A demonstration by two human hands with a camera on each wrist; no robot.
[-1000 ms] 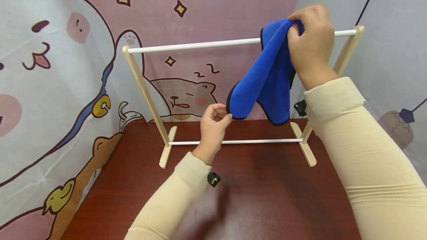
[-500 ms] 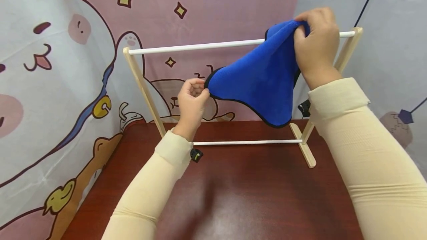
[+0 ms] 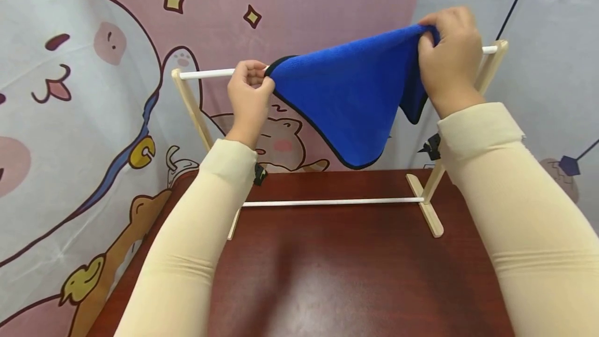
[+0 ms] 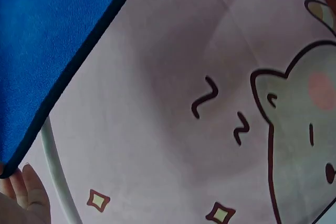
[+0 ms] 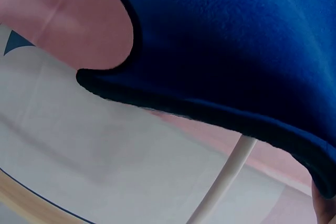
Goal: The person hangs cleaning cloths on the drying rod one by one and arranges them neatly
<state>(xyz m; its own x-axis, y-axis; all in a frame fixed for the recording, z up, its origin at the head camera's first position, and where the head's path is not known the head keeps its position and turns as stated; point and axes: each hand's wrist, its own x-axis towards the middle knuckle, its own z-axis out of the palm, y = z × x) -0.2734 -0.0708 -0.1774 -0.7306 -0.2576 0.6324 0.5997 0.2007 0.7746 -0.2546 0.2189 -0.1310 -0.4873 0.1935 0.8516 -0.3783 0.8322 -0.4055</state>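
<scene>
Two raised hands, left hand and right hand, pinch blue cloth corners.

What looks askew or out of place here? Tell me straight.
Nothing is damaged or spilled. The blue cloth hangs unevenly: the left hand and right hand pinch two corners at the white top rod of the wooden rack, so the middle sags to a point and one corner dangles by the right wrist.
</scene>
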